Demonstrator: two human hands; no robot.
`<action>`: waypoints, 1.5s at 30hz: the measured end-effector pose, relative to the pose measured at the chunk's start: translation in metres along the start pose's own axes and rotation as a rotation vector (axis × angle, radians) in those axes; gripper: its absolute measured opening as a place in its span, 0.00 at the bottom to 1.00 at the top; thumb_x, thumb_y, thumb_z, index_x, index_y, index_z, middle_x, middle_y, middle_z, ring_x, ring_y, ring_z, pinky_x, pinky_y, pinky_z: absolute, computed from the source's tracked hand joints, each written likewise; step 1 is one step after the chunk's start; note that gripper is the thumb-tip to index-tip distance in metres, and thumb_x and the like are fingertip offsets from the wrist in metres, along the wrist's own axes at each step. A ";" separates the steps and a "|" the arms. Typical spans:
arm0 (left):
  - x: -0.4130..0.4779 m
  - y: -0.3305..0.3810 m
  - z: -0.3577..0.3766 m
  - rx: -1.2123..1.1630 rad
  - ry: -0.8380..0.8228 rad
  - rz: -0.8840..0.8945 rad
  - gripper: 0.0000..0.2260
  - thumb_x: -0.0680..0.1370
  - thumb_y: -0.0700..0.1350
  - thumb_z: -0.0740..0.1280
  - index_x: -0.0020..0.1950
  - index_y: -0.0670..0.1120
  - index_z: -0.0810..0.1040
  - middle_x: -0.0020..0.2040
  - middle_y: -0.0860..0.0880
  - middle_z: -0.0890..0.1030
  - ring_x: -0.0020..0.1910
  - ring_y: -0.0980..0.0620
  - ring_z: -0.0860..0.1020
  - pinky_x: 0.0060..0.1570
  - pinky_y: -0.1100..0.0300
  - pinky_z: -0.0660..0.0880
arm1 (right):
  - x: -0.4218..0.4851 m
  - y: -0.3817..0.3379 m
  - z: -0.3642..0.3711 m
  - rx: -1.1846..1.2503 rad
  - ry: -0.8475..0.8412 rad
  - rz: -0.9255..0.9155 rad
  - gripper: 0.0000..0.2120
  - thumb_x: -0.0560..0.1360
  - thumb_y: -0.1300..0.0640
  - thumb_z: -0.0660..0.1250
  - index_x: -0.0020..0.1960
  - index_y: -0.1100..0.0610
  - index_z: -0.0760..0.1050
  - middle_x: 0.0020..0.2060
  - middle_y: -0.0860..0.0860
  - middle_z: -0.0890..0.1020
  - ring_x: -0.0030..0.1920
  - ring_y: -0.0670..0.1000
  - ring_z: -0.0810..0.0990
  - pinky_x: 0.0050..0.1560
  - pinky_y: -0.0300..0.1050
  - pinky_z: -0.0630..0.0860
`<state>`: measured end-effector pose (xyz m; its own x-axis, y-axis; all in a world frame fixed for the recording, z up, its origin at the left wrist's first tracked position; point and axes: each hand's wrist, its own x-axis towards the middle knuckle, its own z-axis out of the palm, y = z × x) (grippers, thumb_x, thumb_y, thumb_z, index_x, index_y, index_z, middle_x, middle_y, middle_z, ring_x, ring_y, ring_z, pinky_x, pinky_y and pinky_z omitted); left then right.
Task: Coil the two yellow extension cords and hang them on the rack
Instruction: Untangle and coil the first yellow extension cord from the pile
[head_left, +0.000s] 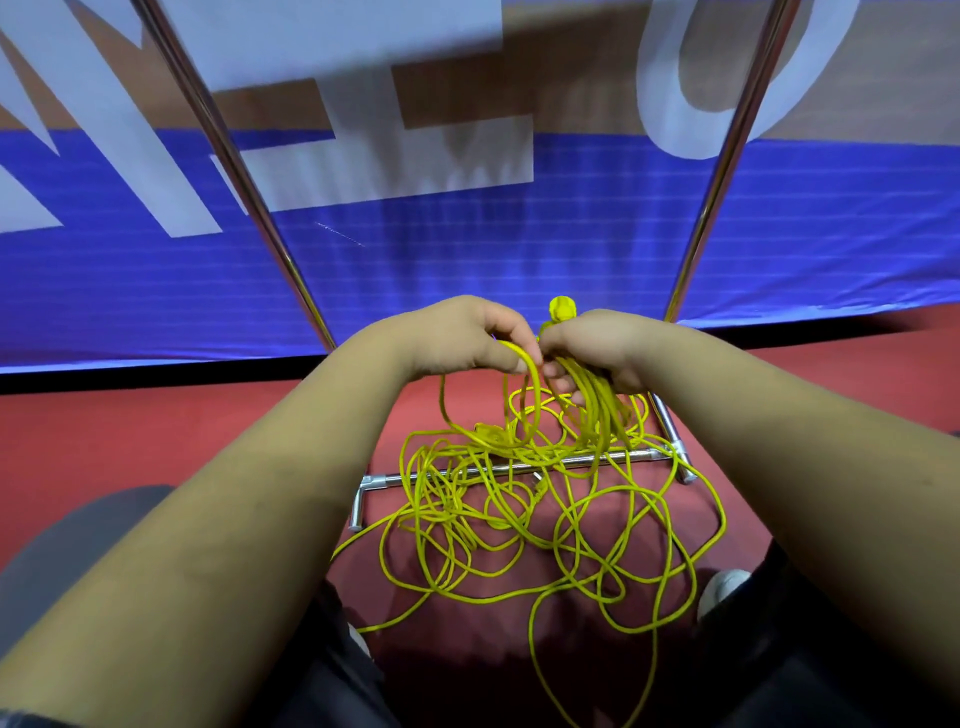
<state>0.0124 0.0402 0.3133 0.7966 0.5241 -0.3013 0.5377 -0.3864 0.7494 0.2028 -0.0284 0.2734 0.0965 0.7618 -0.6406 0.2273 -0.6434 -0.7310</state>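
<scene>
Yellow extension cord (519, 525) lies in a loose tangle on the red floor below my hands, draped over the rack's base bar. My right hand (602, 348) grips a bundle of gathered loops (597, 410) that hang down from it, and a yellow plug end (562, 309) sticks up above its fingers. My left hand (467, 338) pinches a single strand of cord right beside the right hand. I cannot tell the two cords apart in the pile.
The chrome rack stands in front of me: a left upright (228, 156), a right upright (727, 161) and a low base bar (498, 470). Behind it hangs a blue and white banner (519, 234). My white shoe (724, 587) is at the lower right.
</scene>
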 end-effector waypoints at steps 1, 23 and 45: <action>0.002 0.001 0.003 -0.036 0.035 0.002 0.06 0.76 0.43 0.77 0.52 0.50 0.86 0.47 0.56 0.87 0.45 0.62 0.80 0.50 0.67 0.76 | -0.001 0.000 0.003 0.029 -0.033 -0.010 0.07 0.81 0.53 0.67 0.49 0.56 0.80 0.35 0.51 0.83 0.34 0.50 0.84 0.36 0.47 0.81; 0.017 -0.039 -0.006 0.110 0.400 -0.127 0.05 0.75 0.43 0.77 0.47 0.51 0.83 0.39 0.53 0.83 0.34 0.58 0.77 0.43 0.56 0.78 | -0.016 -0.014 0.001 0.349 -0.213 -0.101 0.09 0.82 0.54 0.62 0.47 0.56 0.77 0.28 0.48 0.71 0.25 0.49 0.70 0.33 0.44 0.78; 0.007 -0.020 -0.004 0.100 0.524 0.036 0.06 0.79 0.56 0.71 0.53 0.57 0.84 0.50 0.55 0.83 0.51 0.56 0.80 0.55 0.52 0.78 | -0.074 -0.028 -0.005 0.434 -0.314 -0.172 0.11 0.84 0.63 0.59 0.61 0.59 0.79 0.55 0.55 0.88 0.32 0.45 0.84 0.27 0.39 0.78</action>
<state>0.0058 0.0547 0.2991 0.5839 0.8081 0.0774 0.5568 -0.4680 0.6862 0.1945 -0.0666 0.3424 -0.2151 0.8420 -0.4947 -0.2117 -0.5348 -0.8180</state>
